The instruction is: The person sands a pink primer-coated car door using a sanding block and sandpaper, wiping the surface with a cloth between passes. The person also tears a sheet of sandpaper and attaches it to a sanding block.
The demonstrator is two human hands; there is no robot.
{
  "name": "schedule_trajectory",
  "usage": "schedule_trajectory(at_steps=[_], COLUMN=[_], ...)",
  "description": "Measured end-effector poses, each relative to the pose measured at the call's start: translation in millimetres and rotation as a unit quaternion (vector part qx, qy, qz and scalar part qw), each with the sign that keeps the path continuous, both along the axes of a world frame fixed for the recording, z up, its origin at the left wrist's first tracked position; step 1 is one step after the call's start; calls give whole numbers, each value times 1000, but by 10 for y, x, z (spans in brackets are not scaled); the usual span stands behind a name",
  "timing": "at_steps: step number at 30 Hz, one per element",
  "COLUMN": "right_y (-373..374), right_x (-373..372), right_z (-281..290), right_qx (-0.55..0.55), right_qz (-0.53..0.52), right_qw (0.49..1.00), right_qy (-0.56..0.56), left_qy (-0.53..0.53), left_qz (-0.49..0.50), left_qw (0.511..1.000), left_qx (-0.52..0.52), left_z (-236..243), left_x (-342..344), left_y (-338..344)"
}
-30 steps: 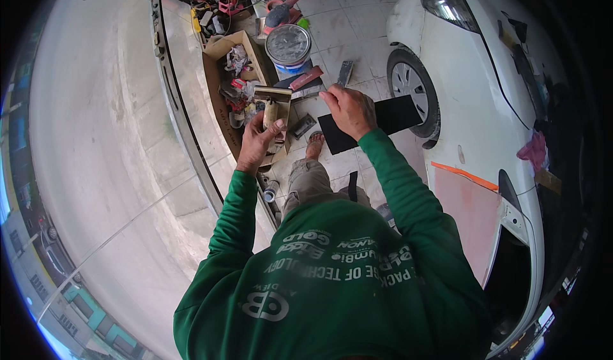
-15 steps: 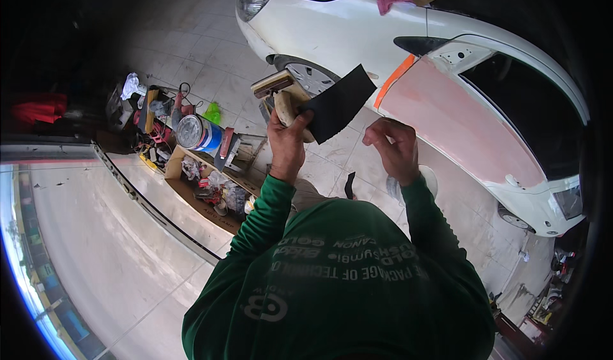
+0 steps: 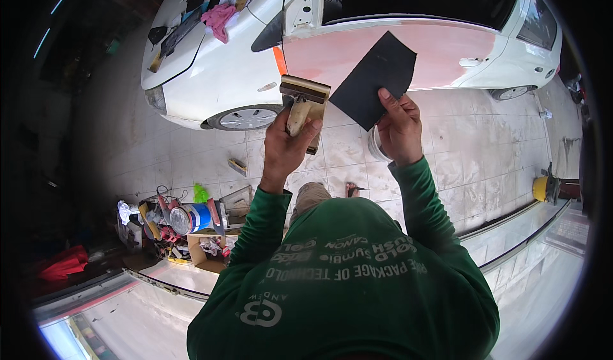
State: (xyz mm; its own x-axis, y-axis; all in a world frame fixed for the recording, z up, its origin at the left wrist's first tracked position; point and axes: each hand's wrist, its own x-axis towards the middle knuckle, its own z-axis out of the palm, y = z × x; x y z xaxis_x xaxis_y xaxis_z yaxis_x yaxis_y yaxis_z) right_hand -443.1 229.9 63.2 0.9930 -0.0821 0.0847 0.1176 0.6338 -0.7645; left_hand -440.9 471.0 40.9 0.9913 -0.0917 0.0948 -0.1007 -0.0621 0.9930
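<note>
My left hand is wrapped round the pale handle of a hand sanding block, a long flat tool with a brown clamp bar at its far end. A black sheet of sandpaper is pinched between the thumb and fingers of my right hand. The sheet tilts up to the right, its lower left corner close beside the block. Beyond both hands stands a white car, its door covered with a large dull pink patch.
A pink cloth lies on the car's bonnet. Behind my right hand is a white bucket, partly hidden. At left are a blue tin, a cardboard box and assorted tools. Another small block rests on the tiled floor.
The sandpaper has passed from my left hand to my right. My view has turned toward the car door, and the sanding block stays in my left hand.
</note>
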Motion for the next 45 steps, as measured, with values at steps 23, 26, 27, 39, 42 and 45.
schedule_trajectory(at_steps=[23, 26, 27, 39, 42, 45], right_y=[356, 224, 189, -373, -460, -344], right_x=[-533, -603, -623, -867, -830, -828], right_z=[152, 267, 316, 143, 24, 186], right_qx=[-478, -509, -506, -242, -106, 19], right_qz=[-292, -265, -261, -201, -182, -186], right_qw=[826, 818, 821, 949, 978, 982], right_qy=[-54, -42, -46, -16, 6, -5], left_qy=[-90, -88, -91, -115, -158, -244], left_qz=[-203, -210, -209, -209, -208, -142], left_qw=[959, 952, 952, 948, 949, 950], left_qx=[177, 205, 205, 209, 178, 138], left_z=[238, 278, 272, 360, 331, 319], left_x=[-108, -143, -155, -545, -609, -682], left_y=[81, 18, -21, -692, -870, -1071])
